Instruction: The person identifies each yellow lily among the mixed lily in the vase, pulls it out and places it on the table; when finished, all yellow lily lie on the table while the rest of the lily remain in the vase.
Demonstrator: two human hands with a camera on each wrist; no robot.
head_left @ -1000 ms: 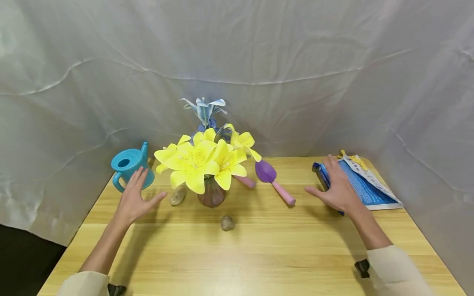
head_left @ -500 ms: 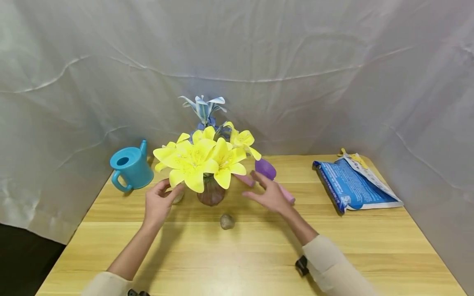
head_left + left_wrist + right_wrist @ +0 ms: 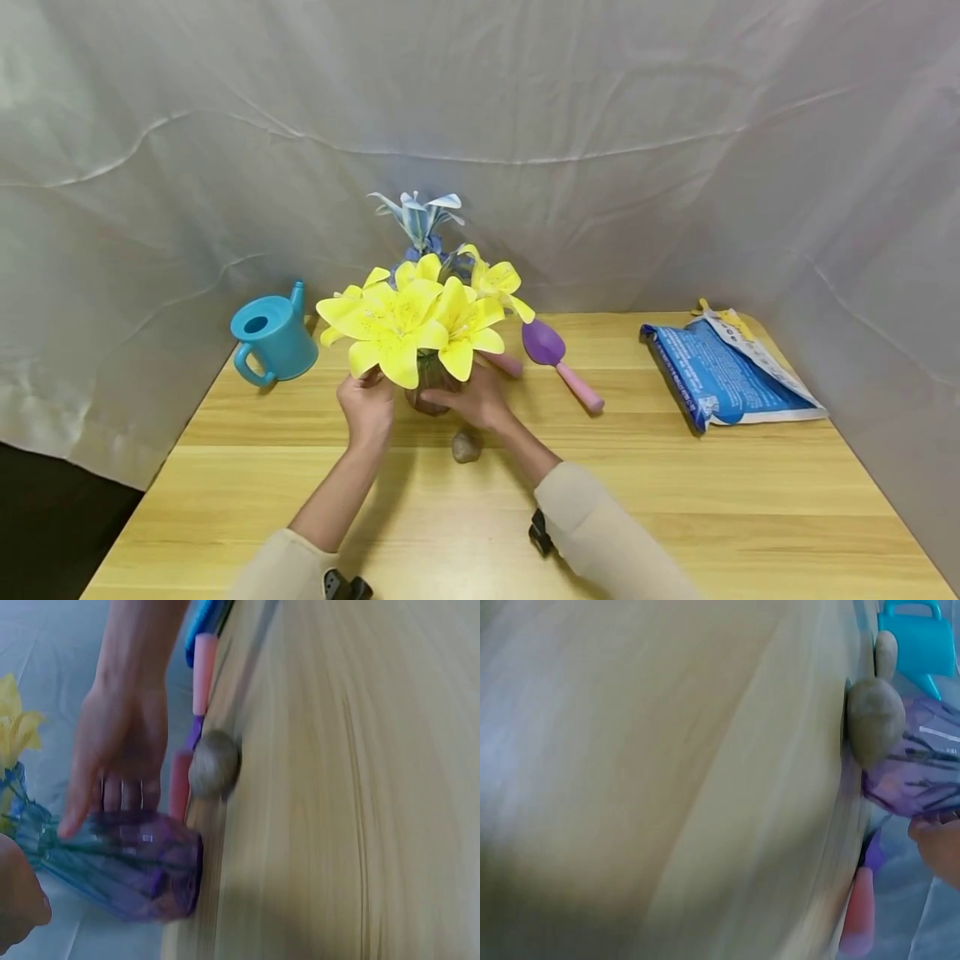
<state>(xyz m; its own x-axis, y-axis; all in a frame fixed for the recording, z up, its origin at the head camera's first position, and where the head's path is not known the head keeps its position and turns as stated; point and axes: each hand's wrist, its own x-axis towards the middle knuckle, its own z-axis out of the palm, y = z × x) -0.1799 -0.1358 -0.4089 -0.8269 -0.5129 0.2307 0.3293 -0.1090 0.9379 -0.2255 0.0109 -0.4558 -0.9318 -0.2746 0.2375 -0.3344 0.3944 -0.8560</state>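
Observation:
A purple-tinted glass vase (image 3: pixel 427 398) stands on the wooden table, holding yellow lilies (image 3: pixel 397 329) and, behind them, a pale blue flower (image 3: pixel 420 221). My right hand (image 3: pixel 482 402) grips the vase from the right. In the left wrist view, its thumb lies across the front of the vase (image 3: pixel 150 862) near the neck, and its fingers pass behind. My left hand (image 3: pixel 367 410) is at the left, just under the lily petals, its fingers bent. Petals cover its fingertips, so whether they hold a stem is not visible.
A stone (image 3: pixel 466 447) lies in front of the vase; the right wrist view shows another stone (image 3: pixel 886 654) beyond it. A blue watering can (image 3: pixel 276 337) stands left. Right of the vase lie a purple trowel (image 3: pixel 544 343), another pink handle (image 3: pixel 506 364) and a blue bag (image 3: pixel 727 375).
Both hands have moved inward from the sides to the vase. My right hand has taken hold of it, and my left hand has come up under the lilies. The vase stays in place.

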